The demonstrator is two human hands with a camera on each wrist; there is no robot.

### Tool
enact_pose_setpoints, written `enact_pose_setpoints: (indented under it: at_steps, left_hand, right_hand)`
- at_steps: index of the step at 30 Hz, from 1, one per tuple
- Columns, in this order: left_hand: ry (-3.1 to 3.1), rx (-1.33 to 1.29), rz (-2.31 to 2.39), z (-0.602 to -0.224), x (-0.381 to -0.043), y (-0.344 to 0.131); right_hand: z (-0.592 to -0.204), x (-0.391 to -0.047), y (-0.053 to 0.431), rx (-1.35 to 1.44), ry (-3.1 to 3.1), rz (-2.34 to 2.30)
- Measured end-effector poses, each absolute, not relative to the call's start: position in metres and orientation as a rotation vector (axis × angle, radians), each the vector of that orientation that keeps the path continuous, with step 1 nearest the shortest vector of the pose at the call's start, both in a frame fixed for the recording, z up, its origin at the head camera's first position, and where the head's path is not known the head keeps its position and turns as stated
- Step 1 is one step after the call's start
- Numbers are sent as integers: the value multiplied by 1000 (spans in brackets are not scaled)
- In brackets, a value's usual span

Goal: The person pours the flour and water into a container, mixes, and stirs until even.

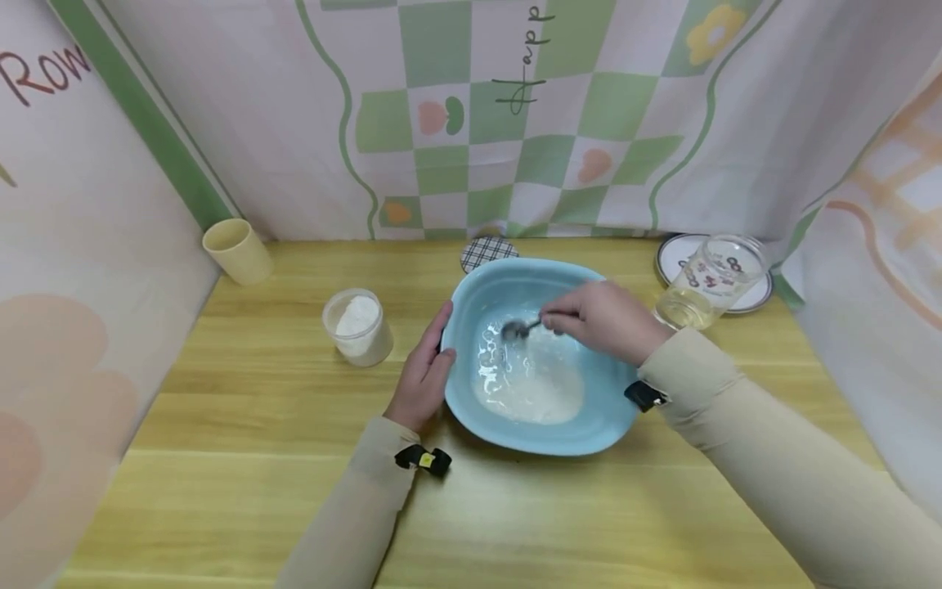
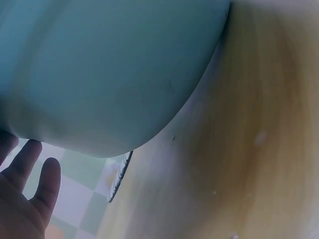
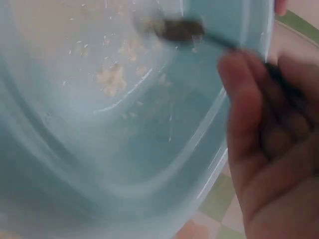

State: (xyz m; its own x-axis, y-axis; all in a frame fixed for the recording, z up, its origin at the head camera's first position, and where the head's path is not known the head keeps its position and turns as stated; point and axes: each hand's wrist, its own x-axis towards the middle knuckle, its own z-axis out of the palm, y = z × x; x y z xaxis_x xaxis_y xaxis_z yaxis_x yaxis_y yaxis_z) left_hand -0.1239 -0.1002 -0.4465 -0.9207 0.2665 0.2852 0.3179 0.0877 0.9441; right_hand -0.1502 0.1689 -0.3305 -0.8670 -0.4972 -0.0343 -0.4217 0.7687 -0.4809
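A light blue basin (image 1: 471, 425) stands in the middle, with white, wet, partly lumpy mixture (image 1: 540, 393) on its bottom. My left hand (image 1: 419, 376) grips the basin's left side, thumb at the rim; in the left wrist view, fingers (image 2: 47, 191) lie against the outer wall. My right hand (image 1: 611, 319) reaches over the right rim and pinches the handle of a small metal spoon (image 1: 515, 330). The spoon's bowl is low inside the basin, blurred in the right wrist view, with whitish clumps (image 3: 112, 79) near it.
Left of the basin stands a clear tub of white powder (image 1: 359, 327). A yellow cup (image 1: 238, 252) is at the back left. A checked coaster (image 1: 487, 252) lies behind the basin. At the back right, a glass jar with pale liquid (image 1: 706, 282) stands by a patterned plate (image 1: 754, 301).
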Motion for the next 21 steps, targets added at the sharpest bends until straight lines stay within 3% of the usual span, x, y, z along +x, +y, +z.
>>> enact_pose_setpoints:
  at_steps: [15,21]
  left_hand:
    - [-2336,-500,-2063,-447,-121,-101]
    - [-2319,-558,-2024,-445,-123,-101]
  right_hand:
    - [-328,-140,183,-790,2715,-646]
    - [-325,-145,194,-675,2862,-624]
